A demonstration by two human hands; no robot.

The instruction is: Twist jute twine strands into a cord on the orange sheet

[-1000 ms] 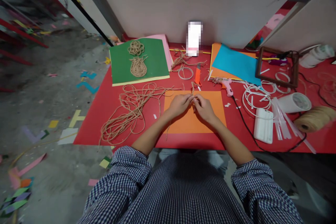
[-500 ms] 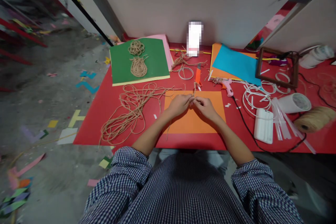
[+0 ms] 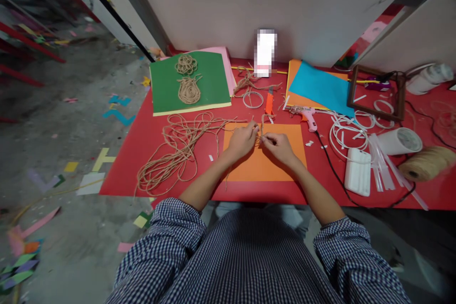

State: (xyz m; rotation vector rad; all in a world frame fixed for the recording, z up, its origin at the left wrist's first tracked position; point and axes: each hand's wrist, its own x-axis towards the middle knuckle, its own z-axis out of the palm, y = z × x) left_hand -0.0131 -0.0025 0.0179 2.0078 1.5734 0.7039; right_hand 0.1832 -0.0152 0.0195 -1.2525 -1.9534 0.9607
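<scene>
Closest to me, my checked sleeves (image 3: 178, 223) are rolled up, forearms reaching over the red tabletop (image 3: 121, 178) to an orange sheet (image 3: 265, 166). And here's the action, above that sheet's far half: my right hand (image 3: 281, 146) has thumb and finger pinched narrow on a short twine piece (image 3: 262, 129), its end poking up beyond my fingertips. My left hand (image 3: 242, 141) is just beside it, fingers curled close together; whether they grip a strand, I can't tell.

Over to my right, glue sticks (image 3: 383, 164) lie between a white block (image 3: 358, 171) and a twine spool (image 3: 427, 162). To my left sprawls a loose twine heap (image 3: 174, 152). Further out, a pink glue gun (image 3: 309, 118) lies right of an orange cutter (image 3: 270, 103). Beyond, two twine coils sit on a green sheet (image 3: 210, 83), across from a blue sheet (image 3: 320, 84) and wooden frame (image 3: 352, 84). Farthest, a bright, blurred screen (image 3: 265, 52) stands at the wall (image 3: 213, 4).
</scene>
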